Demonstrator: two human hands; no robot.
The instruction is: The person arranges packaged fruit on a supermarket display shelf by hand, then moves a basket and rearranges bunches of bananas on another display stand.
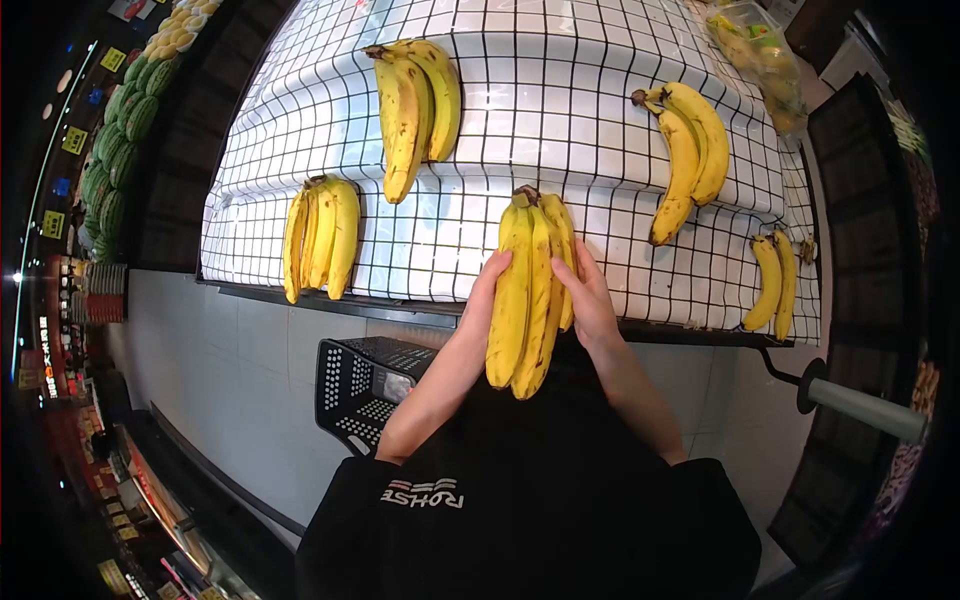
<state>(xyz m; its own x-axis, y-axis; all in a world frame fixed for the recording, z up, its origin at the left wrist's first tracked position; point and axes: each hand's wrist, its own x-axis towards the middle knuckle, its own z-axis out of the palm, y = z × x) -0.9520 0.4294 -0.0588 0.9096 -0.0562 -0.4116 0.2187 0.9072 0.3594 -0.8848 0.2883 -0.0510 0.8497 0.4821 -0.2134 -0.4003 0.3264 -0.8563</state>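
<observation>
A bunch of yellow bananas (525,290) with brown specks is held between both hands at the front edge of the display stand, stem end pointing away from me. My left hand (487,283) grips its left side, thumb on the peel and the other fingers hidden. On the other side, my right hand (588,295) presses its thumb against the peel, with fingers curled around the right edge. Left of my hands lies another banana bunch (322,238). Farther back rests a larger bunch (415,110), and to the right a third bunch (692,150).
The stepped stand has a white checked cover (560,110). A small banana bunch (770,280) lies at its right corner, and bagged fruit (765,55) sits at back right. A black basket (365,385) stands below left. Watermelons (120,150) fill a left shelf; a grey bar (865,405) juts in right.
</observation>
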